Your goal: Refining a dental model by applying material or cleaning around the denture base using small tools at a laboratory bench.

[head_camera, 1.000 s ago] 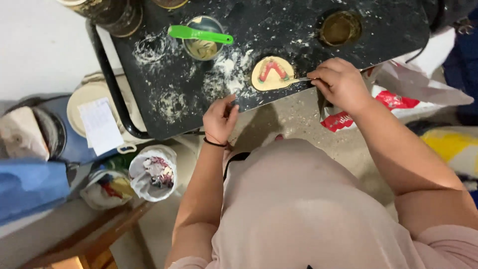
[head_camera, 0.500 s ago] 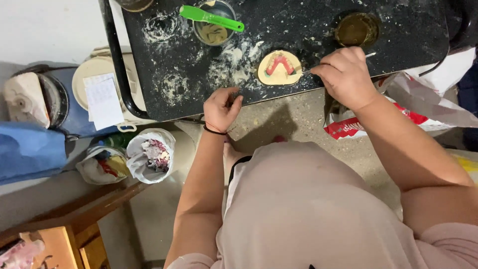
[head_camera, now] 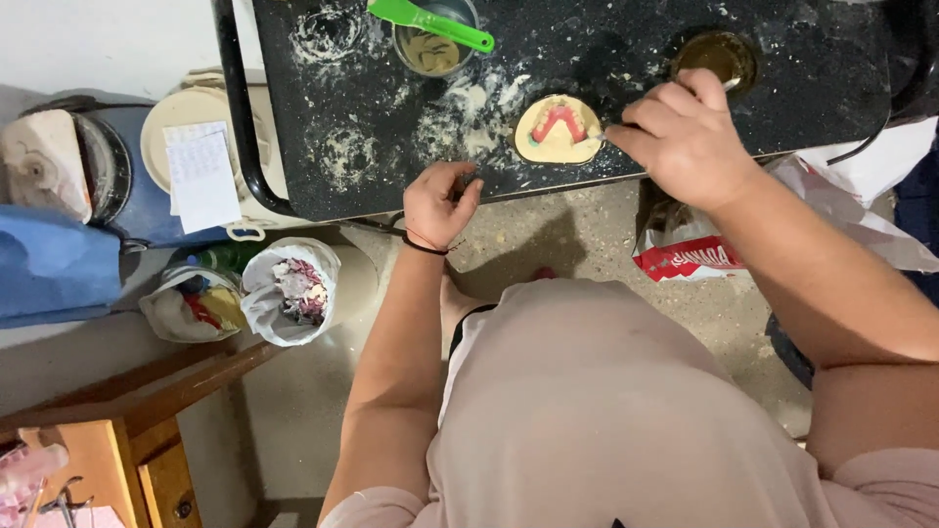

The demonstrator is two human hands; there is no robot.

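**Dental cast on speckled bench, tool at its right edge**

Black speckled benchtop (head_camera: 782,117), dusted with white plaster. Dental cast (head_camera: 558,129), cream base with pink wax rim, lies near the front edge. Right hand (head_camera: 690,142) just right of it, fingers pinched on a thin tool whose tip meets the cast's right side. Left hand (head_camera: 438,203) loosely curled at the bench edge, holding nothing, lower left of the cast. Green spatula (head_camera: 430,20) rests across a mixing bowl (head_camera: 430,51).

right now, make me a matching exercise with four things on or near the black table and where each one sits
Things:
1. green spatula
2. dental cast
3. left hand
4. white bag of scraps

Places:
a. on the floor left of the person
b. at the table's front edge
c. across the small cup
d. on the table beside the right hand

Pairs: 1-c, 2-d, 3-b, 4-a
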